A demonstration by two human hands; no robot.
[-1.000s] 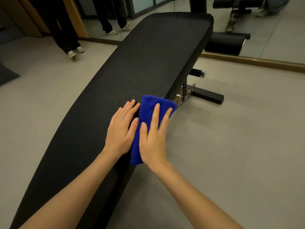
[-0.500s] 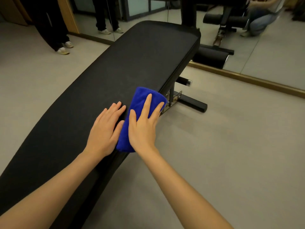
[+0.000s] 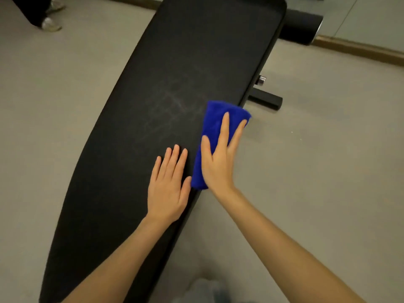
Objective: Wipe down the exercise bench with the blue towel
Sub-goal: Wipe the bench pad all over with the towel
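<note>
A long black padded exercise bench (image 3: 166, 88) runs from the lower left to the top of the view. A folded blue towel (image 3: 215, 119) lies along the bench's right edge. My right hand (image 3: 218, 158) presses flat on the towel, fingers spread, with the far end of the towel showing beyond the fingertips. My left hand (image 3: 169, 184) rests flat on the bare pad just left of the towel, its thumb touching the towel's near corner. Faint streaks mark the pad ahead of my left hand.
The bench's black foot bar (image 3: 265, 99) and a chrome knob (image 3: 261, 80) stick out on the right. A black roller pad (image 3: 300, 26) sits beyond the bench's far end. Another person's shoes (image 3: 51, 24) stand at the upper left. Grey floor surrounds the bench.
The view has tilted down and closer over the bench. My right hand and the towel stay at the right edge; my left hand now lies further back than my right, beside the towel's near end.
</note>
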